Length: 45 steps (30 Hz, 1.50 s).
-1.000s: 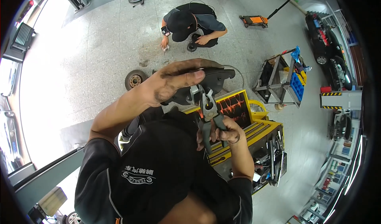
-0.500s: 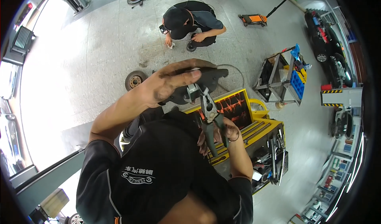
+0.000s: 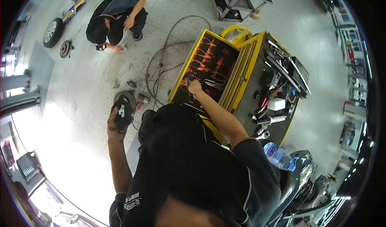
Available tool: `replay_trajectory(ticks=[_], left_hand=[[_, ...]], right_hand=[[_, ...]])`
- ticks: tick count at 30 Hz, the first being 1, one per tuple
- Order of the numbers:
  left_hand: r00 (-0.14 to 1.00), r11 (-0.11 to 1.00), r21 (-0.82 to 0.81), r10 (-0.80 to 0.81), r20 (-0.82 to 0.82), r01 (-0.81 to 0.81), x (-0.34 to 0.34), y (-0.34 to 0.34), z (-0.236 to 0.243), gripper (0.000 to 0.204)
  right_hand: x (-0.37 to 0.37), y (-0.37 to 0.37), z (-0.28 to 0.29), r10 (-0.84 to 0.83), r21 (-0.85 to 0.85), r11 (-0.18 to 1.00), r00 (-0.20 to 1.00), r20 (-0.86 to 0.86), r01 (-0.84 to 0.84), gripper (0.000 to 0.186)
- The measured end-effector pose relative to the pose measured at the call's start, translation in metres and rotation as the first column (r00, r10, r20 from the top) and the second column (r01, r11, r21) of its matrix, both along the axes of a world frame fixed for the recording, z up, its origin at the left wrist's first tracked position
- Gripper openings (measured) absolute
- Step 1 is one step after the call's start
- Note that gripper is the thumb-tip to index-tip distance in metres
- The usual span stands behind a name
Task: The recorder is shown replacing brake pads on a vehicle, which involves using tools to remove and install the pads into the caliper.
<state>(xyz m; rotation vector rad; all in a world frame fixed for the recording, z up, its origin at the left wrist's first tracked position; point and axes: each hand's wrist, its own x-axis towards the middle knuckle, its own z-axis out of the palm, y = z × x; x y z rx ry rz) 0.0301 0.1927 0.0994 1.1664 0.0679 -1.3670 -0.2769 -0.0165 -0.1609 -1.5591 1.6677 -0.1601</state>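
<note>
My left hand (image 3: pixel 114 125), out to the left above the floor, is closed on a dark brake pad (image 3: pixel 124 116) with a small silver clip on its face. A brake disc (image 3: pixel 122 95) lies on the floor beneath it. My right hand (image 3: pixel 195 88) reaches into the open yellow drawer (image 3: pixel 192 46), lined black with orange-red cutouts. Its fingers are closed round dark-handled pliers (image 3: pixel 189 93), mostly hidden by the hand. Several metal tools (image 3: pixel 214 83) lie in the drawer beside this hand.
The tool cabinet's top (image 3: pixel 257 78) carries ratchets, wrenches and a white box (image 3: pixel 276 104). A water bottle (image 3: pixel 277 156) stands near my right arm. An air tool (image 3: pixel 141 100) and a looping hose (image 3: pixel 148 66) lie on the floor. A co-worker (image 3: pixel 116 20) crouches ahead left.
My hands have moved apart: the left carried the brake pad down to the left, and the right took the pliers from its clip into the drawer. The view has turned toward the cabinet.
</note>
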Motion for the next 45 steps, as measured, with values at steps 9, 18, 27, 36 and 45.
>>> replay_trajectory(ticks=[9, 18, 27, 36, 45], left_hand=[[0.973, 0.988, -0.155, -0.021, -0.230, -0.015, 0.010, 0.027, -0.032, 0.049], [0.989, 0.996, -0.093, -0.023, -0.143, 0.009, -0.002, 0.012, -0.004, 0.051], [0.994, 0.984, -0.167, 0.040, -0.103, -0.057, -0.003, 0.044, -0.010, 0.057], [0.955, 0.941, -0.261, 0.258, 0.147, -0.214, 0.035, 0.078, -0.014, 0.051], [0.951, 0.757, -0.647, 0.258, 0.167, -0.092, 0.132, 0.101, 0.148, 0.080]], right_hand=[[-0.033, -0.084, -0.033, -0.796, 0.224, 0.564, 0.595, -0.106, 0.795, 0.062], [0.032, -0.111, -0.040, -0.421, 0.106, 0.902, 0.907, 0.003, 0.418, 0.065], [0.081, 0.023, -0.092, 0.897, 0.285, 0.398, 0.305, -0.320, -0.872, 0.044], [0.055, 0.008, -0.094, 0.937, 0.525, 0.065, -0.129, -0.325, -0.848, 0.037], [0.308, 0.061, 0.262, 0.928, -0.646, 0.320, 0.367, 0.065, -0.694, 0.033]])
